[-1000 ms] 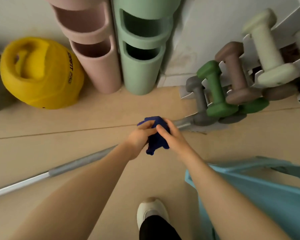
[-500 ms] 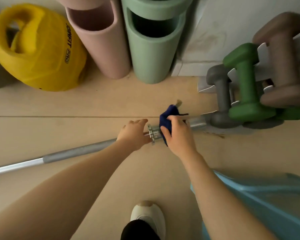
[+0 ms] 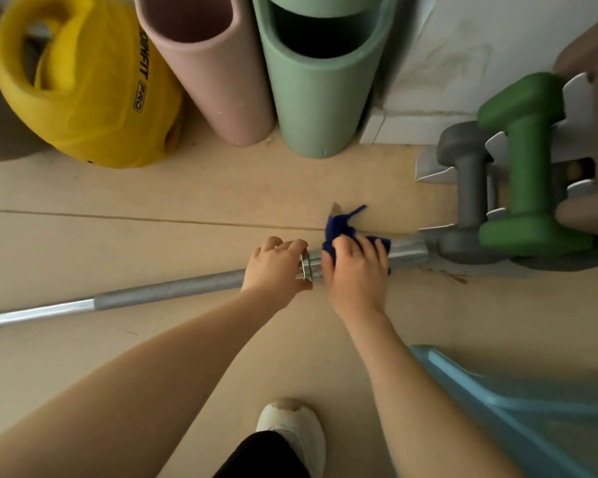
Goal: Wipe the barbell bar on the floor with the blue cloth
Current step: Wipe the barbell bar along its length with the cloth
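The silver barbell bar (image 3: 159,293) lies on the wooden floor, running from the lower left up to the dumbbell rack at the right. My left hand (image 3: 273,267) grips the bar just left of its shiny collar. My right hand (image 3: 354,270) presses the dark blue cloth (image 3: 339,227) around the bar's sleeve, right of the collar. One corner of the cloth sticks up behind my fingers. The sleeve's end (image 3: 408,251) shows past my right hand.
A yellow weight bag (image 3: 94,88) sits at the back left. Pink (image 3: 218,81) and green (image 3: 318,91) foam rollers stand against the wall. A rack of grey (image 3: 466,188) and green (image 3: 525,167) dumbbells is at the right. A light blue plastic piece (image 3: 518,408) lies lower right; my white shoe (image 3: 290,429) below.
Both hands held the cloth above the bar a second ago. My left hand has since taken hold of the bar and my right has laid the cloth on the sleeve. The camera moved closer.
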The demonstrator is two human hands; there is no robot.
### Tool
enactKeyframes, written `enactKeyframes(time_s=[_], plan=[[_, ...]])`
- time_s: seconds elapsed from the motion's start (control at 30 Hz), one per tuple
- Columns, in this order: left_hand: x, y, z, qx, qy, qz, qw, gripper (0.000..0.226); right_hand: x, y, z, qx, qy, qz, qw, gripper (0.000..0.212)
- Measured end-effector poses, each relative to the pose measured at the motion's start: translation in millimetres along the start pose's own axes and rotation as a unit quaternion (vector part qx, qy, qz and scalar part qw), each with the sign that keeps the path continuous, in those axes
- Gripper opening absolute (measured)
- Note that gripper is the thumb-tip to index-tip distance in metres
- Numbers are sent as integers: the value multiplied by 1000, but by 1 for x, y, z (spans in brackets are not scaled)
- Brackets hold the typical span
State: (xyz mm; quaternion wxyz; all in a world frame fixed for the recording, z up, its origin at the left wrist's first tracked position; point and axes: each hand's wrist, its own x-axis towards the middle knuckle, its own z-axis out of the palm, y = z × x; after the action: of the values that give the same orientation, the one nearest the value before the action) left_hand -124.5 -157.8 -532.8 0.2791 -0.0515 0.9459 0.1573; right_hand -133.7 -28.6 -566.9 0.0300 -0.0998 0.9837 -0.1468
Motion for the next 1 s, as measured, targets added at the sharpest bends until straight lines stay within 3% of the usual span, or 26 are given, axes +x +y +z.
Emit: enactKeyframes(time_s=[0.1,0.2,0.23,0.33,0.4,0.47,0.6,0.67,0.73,0.87,0.93,1.0], plan=[[2,2,-1,3,-2,-12,1000,35,-6,-20,8,46,-7,-64,997,28],[2,4,-2,-10,-13,-25,1000,48,0,10,9,-25,-7,-133,991,25],[3,3,-1,-15,-16,-27,999,54,4,23,7,-47,-1,-117,992,24],[2,-1,1,-40,-26,-32,998,64,16,47,-4,-83,5,51,995,25],[3,-3,2,-56,-32,-28,998,66,18,40,-3,-67,5,99,993,23],[4,-4,2,-55,-42,-20,997,66,16,23,3,-44,5,57,997,23],[8,-2,-2,-13,-57,6,998,61,13,30,2,-32,-15,-119,992,28],[10,-1,-2,10,-60,14,998,58,19,58,-4,-51,12,-96,994,32],[11,-2,-2,14,-63,13,998,54,18,76,-7,-60,36,-15,997,30],[16,-5,-4,16,-78,9,997,57,20,59,-6,-11,24,107,994,31],[17,-4,-4,20,-81,7,997,55,19,44,-7,1,19,100,995,29],[16,-4,-3,7,-81,-2,997,53,11,24,-2,0,-23,12,1000,25]])
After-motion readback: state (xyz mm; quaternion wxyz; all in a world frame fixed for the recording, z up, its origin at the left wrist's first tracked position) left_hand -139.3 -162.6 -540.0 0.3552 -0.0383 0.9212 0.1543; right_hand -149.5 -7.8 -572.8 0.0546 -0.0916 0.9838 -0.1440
